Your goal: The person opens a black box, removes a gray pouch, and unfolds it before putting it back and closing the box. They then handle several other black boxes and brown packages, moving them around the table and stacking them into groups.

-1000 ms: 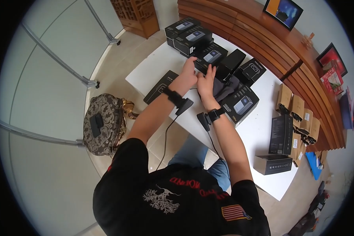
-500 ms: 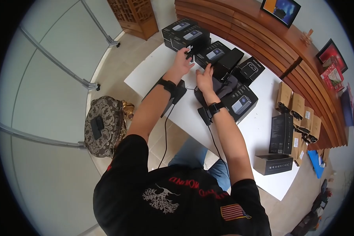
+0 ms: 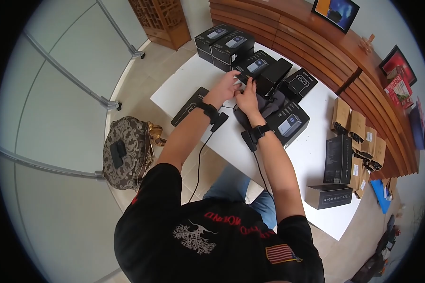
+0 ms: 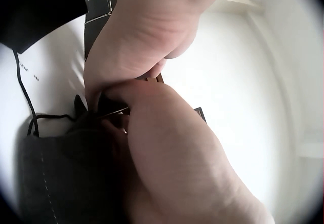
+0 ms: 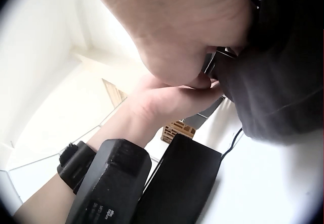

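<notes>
A dark grey fabric pouch (image 3: 271, 107) with a stitched seam lies among black boxes in front of the person. In the head view the right hand (image 3: 247, 99) is at its left end, gripping the pouch's edge. The left hand (image 3: 223, 88) is just beside it, fingers spread and bent a little. Its thumb side comes up to the pouch (image 5: 273, 92) in the right wrist view. The left wrist view has the hands overlapping above the pouch (image 4: 63, 176); much of the fingertips is hidden there. A thin black cord (image 4: 25, 92) runs from the pouch over the table.
Black printed boxes (image 3: 232, 45) are stacked at the far end of the white table (image 3: 170, 89). Another box (image 3: 191, 106) lies by the left forearm, one (image 3: 288, 123) beside the right wrist. Brown paper packets (image 3: 356, 127) and two more boxes (image 3: 337, 158) stand at the right.
The left hand first worked against the right, moved away toward the far boxes with fingers spread, and has come back beside it. The right hand has stayed at the pouch.
</notes>
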Available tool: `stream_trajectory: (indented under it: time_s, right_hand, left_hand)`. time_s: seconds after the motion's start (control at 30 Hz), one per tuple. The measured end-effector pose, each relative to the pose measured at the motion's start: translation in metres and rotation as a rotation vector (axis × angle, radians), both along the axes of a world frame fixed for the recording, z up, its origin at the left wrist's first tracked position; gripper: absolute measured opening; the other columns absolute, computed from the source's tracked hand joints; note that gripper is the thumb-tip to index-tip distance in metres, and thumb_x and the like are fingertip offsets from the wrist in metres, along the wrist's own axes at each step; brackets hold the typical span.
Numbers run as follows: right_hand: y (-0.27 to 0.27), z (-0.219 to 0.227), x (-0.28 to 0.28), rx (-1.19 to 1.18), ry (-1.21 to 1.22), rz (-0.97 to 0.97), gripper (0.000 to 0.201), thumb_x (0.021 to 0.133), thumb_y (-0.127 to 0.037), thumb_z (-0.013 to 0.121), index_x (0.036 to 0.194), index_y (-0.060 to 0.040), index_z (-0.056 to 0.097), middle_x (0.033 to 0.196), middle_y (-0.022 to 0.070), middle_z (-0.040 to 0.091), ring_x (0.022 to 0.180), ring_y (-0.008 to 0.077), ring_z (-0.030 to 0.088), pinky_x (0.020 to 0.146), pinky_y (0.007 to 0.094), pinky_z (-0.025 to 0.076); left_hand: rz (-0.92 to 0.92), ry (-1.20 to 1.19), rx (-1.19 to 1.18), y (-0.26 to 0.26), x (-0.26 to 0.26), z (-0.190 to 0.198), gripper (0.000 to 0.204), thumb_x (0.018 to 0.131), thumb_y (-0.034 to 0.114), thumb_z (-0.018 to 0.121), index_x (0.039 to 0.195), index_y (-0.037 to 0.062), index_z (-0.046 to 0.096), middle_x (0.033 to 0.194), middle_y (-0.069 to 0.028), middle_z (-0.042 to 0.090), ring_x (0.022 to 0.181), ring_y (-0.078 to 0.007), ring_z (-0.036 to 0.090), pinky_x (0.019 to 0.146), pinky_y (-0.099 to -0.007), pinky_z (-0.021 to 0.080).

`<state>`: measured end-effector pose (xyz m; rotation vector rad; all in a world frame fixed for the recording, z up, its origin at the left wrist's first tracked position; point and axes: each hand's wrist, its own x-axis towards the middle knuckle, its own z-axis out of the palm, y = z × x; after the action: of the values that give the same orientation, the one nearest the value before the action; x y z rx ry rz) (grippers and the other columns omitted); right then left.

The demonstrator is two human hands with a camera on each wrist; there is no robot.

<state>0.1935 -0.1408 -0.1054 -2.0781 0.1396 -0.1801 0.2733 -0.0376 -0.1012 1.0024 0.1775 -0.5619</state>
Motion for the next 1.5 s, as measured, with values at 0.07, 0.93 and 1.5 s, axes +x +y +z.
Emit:
stream_trajectory:
  time_s: [0.07, 0.93, 1.5]
  right_hand:
    - [-0.001, 0.003, -0.001, 0.006, 0.011, 0.001, 0.084, 0.085, -0.025, 0.057, 0.15, 0.0072, 0.015, 0.153, 0.0343, 0.016, 0.142, 0.0431, 0.025, 0.114, 0.0367, 0.029]
    - [-0.025, 0.054, -0.23, 0.143, -0.05, 0.274, 0.056, 0.085, -0.007, 0.063, 0.138, -0.0035, 0.045, 0.134, 0.0182, 0.052, 0.117, 0.0311, 0.056, 0.082, 0.0358, 0.052]
    - [-0.052, 0.051, -0.286, 0.021, -0.577, -0.016, 0.101, 0.071, -0.008, 0.082, 0.151, -0.0024, 0.02, 0.155, 0.0316, 0.015, 0.14, 0.0481, 0.027, 0.111, 0.0474, 0.034]
  left_hand:
    - [-0.015, -0.008, -0.031, -0.01, -0.005, 0.001, 0.045, 0.084, 0.026, 0.064, 0.122, 0.0112, 0.047, 0.123, -0.0069, 0.046, 0.111, -0.0245, 0.045, 0.098, -0.0387, 0.04]
    - [0.409, -0.071, 0.371, 0.145, -0.257, 0.008, 0.053, 0.086, 0.017, 0.073, 0.126, 0.004, 0.04, 0.115, -0.0125, 0.059, 0.105, -0.0212, 0.062, 0.079, -0.044, 0.057]
    - [-0.154, -0.821, 0.27, 0.005, -0.301, 0.059, 0.094, 0.077, 0.01, 0.08, 0.148, -0.0024, 0.02, 0.143, -0.0185, 0.042, 0.131, -0.0251, 0.045, 0.107, -0.0376, 0.04]
